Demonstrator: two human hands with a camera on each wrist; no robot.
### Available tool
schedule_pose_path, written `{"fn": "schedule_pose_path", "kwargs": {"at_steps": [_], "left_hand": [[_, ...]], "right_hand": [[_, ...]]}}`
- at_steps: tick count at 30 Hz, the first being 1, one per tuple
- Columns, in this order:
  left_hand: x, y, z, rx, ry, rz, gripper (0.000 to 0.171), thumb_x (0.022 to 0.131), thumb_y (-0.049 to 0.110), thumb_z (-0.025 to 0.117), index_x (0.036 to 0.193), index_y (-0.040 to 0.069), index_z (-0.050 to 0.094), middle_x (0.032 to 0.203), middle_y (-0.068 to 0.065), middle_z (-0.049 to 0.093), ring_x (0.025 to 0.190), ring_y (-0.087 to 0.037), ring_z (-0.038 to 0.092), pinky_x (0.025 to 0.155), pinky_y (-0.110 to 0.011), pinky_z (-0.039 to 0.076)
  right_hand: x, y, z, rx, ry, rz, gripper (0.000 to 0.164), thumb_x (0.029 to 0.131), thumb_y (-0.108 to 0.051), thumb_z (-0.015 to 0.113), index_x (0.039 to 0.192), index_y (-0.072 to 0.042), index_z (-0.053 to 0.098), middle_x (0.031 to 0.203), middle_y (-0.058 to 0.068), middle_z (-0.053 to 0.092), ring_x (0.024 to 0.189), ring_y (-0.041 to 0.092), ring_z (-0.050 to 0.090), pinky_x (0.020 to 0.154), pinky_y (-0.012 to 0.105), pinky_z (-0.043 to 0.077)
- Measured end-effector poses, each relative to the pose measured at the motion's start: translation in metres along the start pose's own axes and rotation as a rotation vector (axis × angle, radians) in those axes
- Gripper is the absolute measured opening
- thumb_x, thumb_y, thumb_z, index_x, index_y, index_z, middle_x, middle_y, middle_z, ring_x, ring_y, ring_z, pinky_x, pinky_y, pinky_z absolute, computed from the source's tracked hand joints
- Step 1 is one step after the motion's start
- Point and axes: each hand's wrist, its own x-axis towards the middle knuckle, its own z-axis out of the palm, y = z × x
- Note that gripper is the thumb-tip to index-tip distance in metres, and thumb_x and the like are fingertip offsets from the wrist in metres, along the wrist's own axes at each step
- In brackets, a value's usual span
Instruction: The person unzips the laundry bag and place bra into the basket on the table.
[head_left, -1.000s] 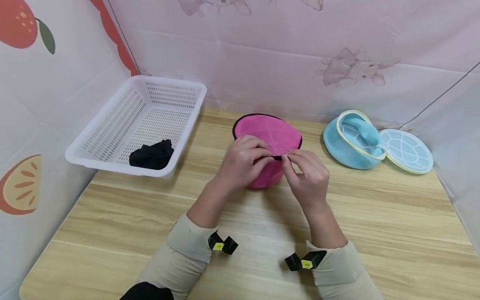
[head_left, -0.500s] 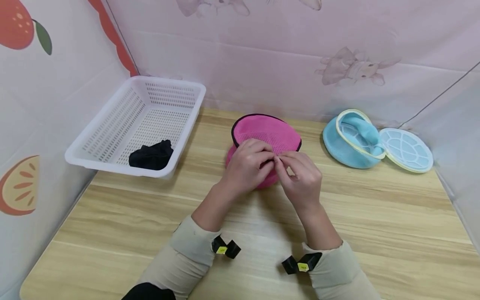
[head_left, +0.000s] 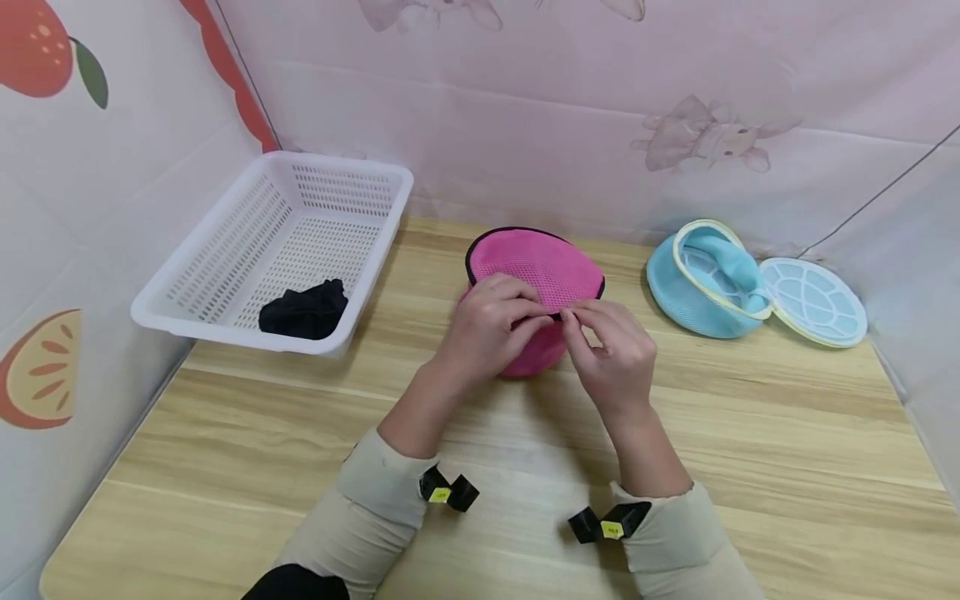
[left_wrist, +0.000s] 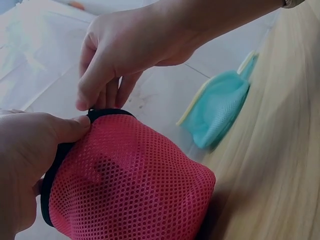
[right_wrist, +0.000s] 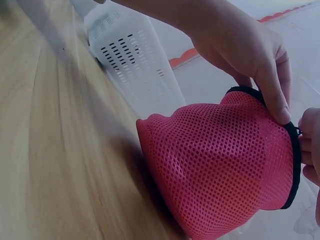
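A pink mesh laundry bag (head_left: 532,260) with black edging stands mid-table, its round lid flap raised at the back. My left hand (head_left: 491,327) grips the black edging (left_wrist: 112,112), thumb on the outside near the seam. Just to its right, my right hand (head_left: 617,354) pinches a small black zipper pull (right_wrist: 299,131) at the edge, mostly hidden by the fingertips. In the head view a short stretch of black edge shows between both hands. The bag's mesh body (right_wrist: 210,155) bulges below the hands in the right wrist view.
A white perforated basket (head_left: 225,332) stands at the left with a crumpled black cloth (head_left: 303,310) inside. To the right lies a blue mesh laundry bag (head_left: 678,296), its round lid (head_left: 817,302) folded open. A printed pink curtain (head_left: 525,142) hangs behind the wooden table (head_left: 225,442).
Half a second ago the hands met at the fingertips; now the right hand is slightly further right, as it was one second ago. The black edge shows between them again.
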Motion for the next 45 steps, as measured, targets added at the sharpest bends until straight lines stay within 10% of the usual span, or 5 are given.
{"fn": "schedule_pose_path", "kwargs": {"at_steps": [45], "left_hand": [[-0.001,-0.002,-0.002,-0.025,-0.018,-0.032,0.013,0.083,0.018,0.079,0.086,0.005,0.079,0.089,-0.003,0.073,0.089,-0.017,0.064,0.089,-0.029,0.049]], "right_hand": [[-0.001,0.0,-0.001,-0.019,-0.002,0.003,0.015,0.086,-0.01,0.073,0.086,0.004,0.076,0.086,0.013,0.075,0.078,0.029,0.07,0.076,0.04,0.057]]}}
